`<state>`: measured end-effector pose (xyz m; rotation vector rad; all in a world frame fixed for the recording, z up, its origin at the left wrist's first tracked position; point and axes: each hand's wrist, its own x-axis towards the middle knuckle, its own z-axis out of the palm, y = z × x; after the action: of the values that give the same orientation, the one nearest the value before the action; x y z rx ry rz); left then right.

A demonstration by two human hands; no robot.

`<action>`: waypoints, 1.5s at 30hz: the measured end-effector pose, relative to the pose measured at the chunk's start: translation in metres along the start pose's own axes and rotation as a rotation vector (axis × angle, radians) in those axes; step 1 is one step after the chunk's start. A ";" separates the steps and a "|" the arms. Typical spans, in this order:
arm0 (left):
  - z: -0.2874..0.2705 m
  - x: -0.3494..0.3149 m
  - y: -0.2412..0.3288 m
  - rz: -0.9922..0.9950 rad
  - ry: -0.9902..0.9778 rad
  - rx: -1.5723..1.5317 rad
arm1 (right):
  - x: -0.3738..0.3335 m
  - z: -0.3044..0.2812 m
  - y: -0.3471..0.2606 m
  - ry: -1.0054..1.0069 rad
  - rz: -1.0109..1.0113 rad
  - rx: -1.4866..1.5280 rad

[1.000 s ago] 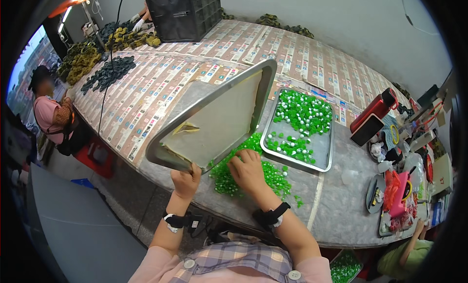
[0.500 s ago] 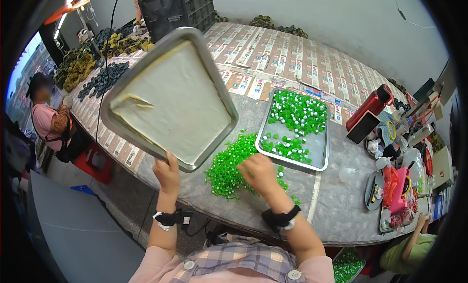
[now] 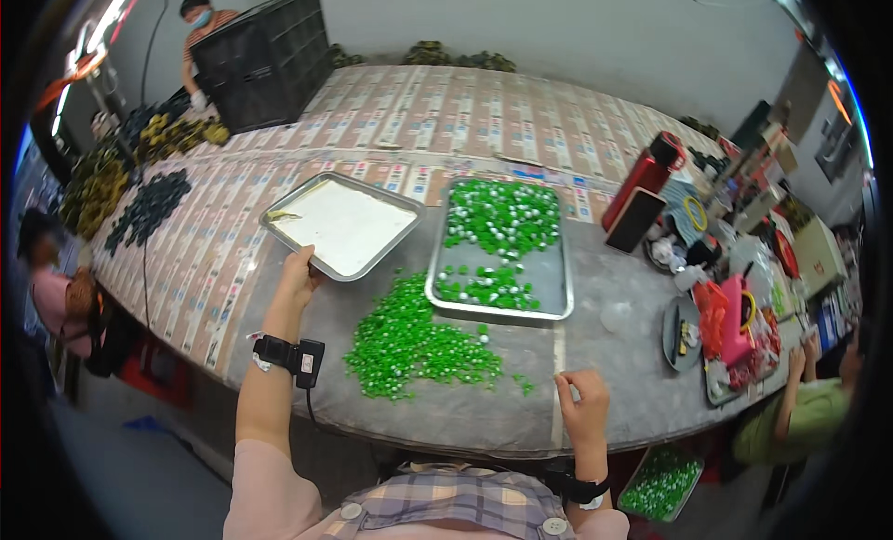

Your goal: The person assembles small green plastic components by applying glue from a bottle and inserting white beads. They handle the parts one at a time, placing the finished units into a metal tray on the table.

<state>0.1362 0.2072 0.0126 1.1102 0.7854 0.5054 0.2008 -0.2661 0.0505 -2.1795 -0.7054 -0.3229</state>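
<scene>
My left hand [image 3: 296, 278] is closed on the near rim of a metal tray [image 3: 321, 266] with a pale sheet inside, wrinkled at its left corner. The tray is nearly level; whether it touches the table I cannot tell. Beside it spreads a loose pile of small green pieces [image 3: 400, 340] with some white bits. My right hand [image 3: 586, 405] hovers near the table's front edge, fingers loosely curled, thumb apart, nothing visible in it. A second metal tray [image 3: 549, 309], right of the pile, holds green-and-white pieces [image 3: 502, 214], mostly in its far part.
A red bottle [image 3: 642, 182] and a dark phone [image 3: 635, 219] stand at the right, beside a cluttered pink basket [image 3: 735, 321]. A black crate [image 3: 260, 61] stands far left near dark heaps. Two people are at left, another at right. A tray of green pieces [image 3: 662, 484] sits below the table.
The tray in my left hand has come down from a steep tilt to nearly level. My right hand has drawn back from the pile toward the right. The green pile looks more spread out.
</scene>
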 end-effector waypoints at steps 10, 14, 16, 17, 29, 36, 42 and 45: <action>0.010 0.074 -0.019 0.007 -0.263 -0.136 | -0.024 -0.033 0.025 0.094 0.118 -0.179; -0.042 0.130 -0.048 0.004 -0.410 -0.043 | -0.026 -0.021 0.031 0.055 0.054 -0.111; -0.050 0.134 -0.054 -0.029 -0.491 -0.054 | -0.032 -0.030 0.032 0.036 0.059 -0.124; -0.044 0.119 -0.047 -0.025 -0.480 -0.093 | -0.041 -0.037 0.038 0.101 0.115 -0.158; -0.004 0.048 -0.030 -0.112 -0.283 -0.224 | -0.268 -0.126 0.218 1.452 0.958 -0.278; -0.083 -0.024 -0.032 0.049 -0.095 -0.185 | -0.463 -0.081 0.325 1.917 1.197 0.803; -0.100 -0.144 -0.030 0.150 0.065 -0.157 | -0.434 -0.084 0.318 1.623 1.193 1.179; -0.119 -0.178 -0.038 0.171 0.083 -0.229 | -0.444 -0.089 0.346 1.674 1.081 1.218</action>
<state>-0.0696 0.1377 0.0042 0.9514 0.6881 0.7700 0.0429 -0.6826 -0.3058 -0.3846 0.9871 -0.6704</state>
